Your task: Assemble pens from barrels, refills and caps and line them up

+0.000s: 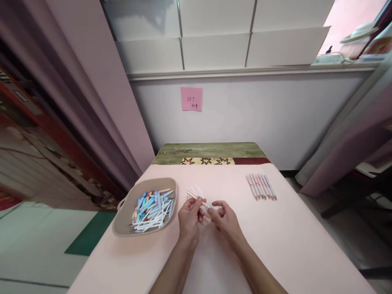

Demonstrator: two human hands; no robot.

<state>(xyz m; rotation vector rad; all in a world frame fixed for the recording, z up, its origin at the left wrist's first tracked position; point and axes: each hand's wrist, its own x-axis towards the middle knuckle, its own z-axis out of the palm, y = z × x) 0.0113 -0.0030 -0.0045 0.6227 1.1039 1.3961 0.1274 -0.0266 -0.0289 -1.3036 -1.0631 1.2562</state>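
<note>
My left hand [189, 216] is closed in a pinch around thin white pen refills, whose ends [198, 190] fan out beyond the fingers. Close on its right, my right hand [225, 220] has its fingers curled, with the fingertips at the near end of a white stick; what they pinch is small and blurred. On the left of the table stands a beige basket [118, 226]. Inside it lie blue, teal and brown pen barrels [156, 199] and a heap of white refills [150, 223].
A row of several clear-barrelled pens [261, 187] lies at the table's right. The pink-covered table [275, 253] has a green wood-patterned strip [211, 149] at its far edge, against a white wall with a pink note [191, 99]. Purple curtains [82, 94] hang at the left.
</note>
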